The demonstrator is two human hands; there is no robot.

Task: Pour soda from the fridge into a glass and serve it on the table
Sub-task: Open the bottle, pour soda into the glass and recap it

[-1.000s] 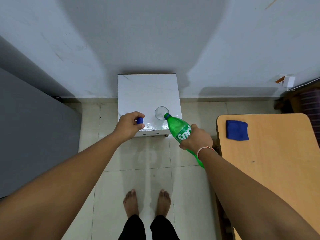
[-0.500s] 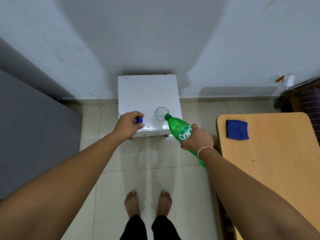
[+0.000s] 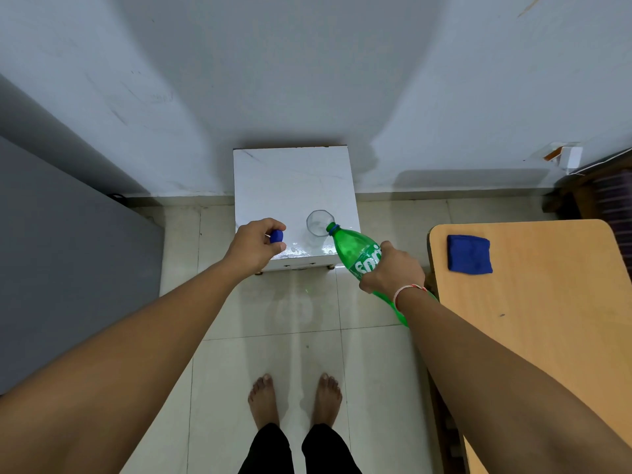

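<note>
We judge the task to be at the pouring step: the green soda bottle [image 3: 355, 249] is out of the fridge and uncapped, and its mouth sits at the rim of the clear glass [image 3: 317, 224], which stands on the small white stand [image 3: 290, 176] near its front right corner. We cannot tell whether liquid is flowing or how full the glass is (it looks nearly clear from here). Left to do: finish the pour, recap, and carry the glass to the wooden table [image 3: 547, 319] on our right, where a blue cloth [image 3: 469, 253] lies.

Our right hand [image 3: 393, 271] is wrapped around the bottle's labelled middle, arm stretched forward, tilting the neck down and to the left. Our left hand [image 3: 256, 246] is curled closed on the blue cap [image 3: 276, 236], hovering over the stand's front left edge, apart from the glass.
</note>
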